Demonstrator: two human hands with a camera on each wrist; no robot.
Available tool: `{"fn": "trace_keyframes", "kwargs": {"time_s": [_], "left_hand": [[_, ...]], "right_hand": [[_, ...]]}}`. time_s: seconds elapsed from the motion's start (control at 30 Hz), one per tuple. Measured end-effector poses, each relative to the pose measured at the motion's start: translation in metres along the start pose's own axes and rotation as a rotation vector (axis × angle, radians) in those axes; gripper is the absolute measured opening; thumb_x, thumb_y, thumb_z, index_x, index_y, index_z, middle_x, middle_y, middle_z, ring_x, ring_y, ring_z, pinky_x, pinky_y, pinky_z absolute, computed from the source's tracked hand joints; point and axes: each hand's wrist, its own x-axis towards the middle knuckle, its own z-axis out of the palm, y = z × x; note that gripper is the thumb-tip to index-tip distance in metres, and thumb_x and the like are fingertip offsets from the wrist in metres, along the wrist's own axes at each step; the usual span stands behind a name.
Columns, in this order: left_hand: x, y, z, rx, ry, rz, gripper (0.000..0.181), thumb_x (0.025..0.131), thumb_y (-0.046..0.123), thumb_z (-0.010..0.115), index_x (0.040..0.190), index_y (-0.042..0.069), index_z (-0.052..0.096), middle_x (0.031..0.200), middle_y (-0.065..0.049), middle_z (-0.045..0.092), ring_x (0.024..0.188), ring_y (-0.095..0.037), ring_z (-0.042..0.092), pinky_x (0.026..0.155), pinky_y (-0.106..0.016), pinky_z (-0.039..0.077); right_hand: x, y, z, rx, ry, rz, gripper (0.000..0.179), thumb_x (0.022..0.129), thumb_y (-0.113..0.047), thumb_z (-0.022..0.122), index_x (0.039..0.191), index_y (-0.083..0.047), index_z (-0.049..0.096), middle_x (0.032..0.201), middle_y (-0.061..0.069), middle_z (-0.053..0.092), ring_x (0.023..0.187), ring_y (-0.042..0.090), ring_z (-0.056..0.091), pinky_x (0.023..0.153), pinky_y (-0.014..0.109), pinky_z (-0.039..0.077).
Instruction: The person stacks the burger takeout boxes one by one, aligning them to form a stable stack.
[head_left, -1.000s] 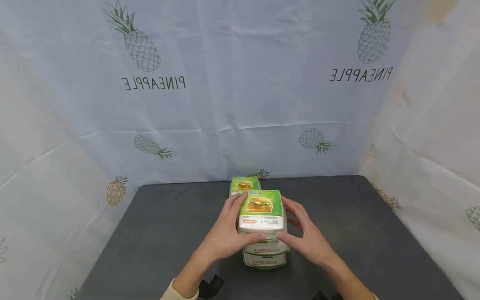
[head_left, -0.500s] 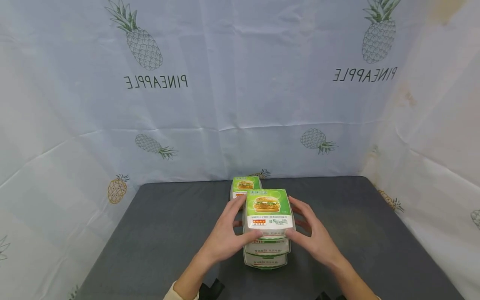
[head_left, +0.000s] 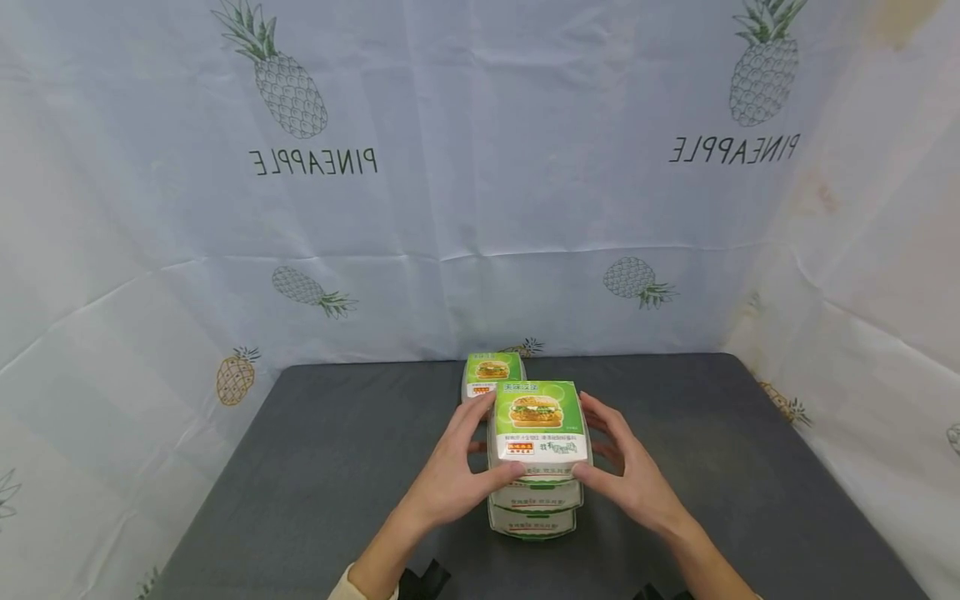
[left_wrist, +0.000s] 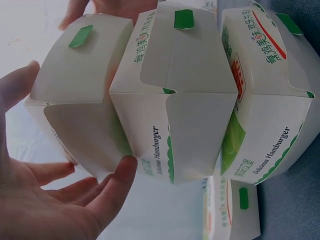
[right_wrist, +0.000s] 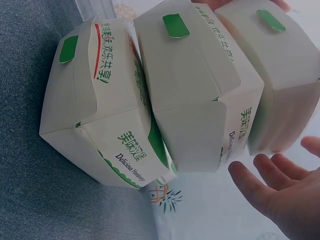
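Three white-and-green hamburger boxes stand stacked on the dark table; the head view shows the top box (head_left: 536,425), the middle box (head_left: 536,497) and the bottom box (head_left: 532,524). My left hand (head_left: 457,475) holds the top box from its left side, thumb at the front edge and fingers along the side. From the right, my right hand (head_left: 630,475) cups the same box, thumb at its front corner. The left wrist view has the left fingertip (left_wrist: 129,162) right at the box's lower edge. In the right wrist view, fingertips (right_wrist: 237,170) lie close under that box.
Behind the stack, slightly left, is another hamburger box (head_left: 491,367). The dark table (head_left: 360,450) spreads to both sides. White cloth printed with pineapples (head_left: 465,192) hangs behind it and at its left and right.
Both hands have shifted the top box right and straightened it over the stack. Over the last half second it sinks slightly, with little other movement.
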Motion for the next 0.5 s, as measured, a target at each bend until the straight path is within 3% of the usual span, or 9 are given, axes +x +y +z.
{"fn": "trace_keyframes", "kwargs": {"time_s": [0.5], "left_hand": [[-0.0022,0.0018,-0.0077,0.042,-0.005,0.011,0.087,0.092,0.031,0.078,0.162,0.023,0.028,0.159,0.001,0.029,0.135,-0.022,0.04,0.102,-0.046,0.05]], "right_hand": [[0.0004,0.0005,-0.0015,-0.003,-0.012,-0.015,0.081,0.094,-0.005,0.068,0.162,-0.02,0.027,0.157,0.003,0.031,0.138,0.007,0.037,0.102,0.033,0.044]]}}
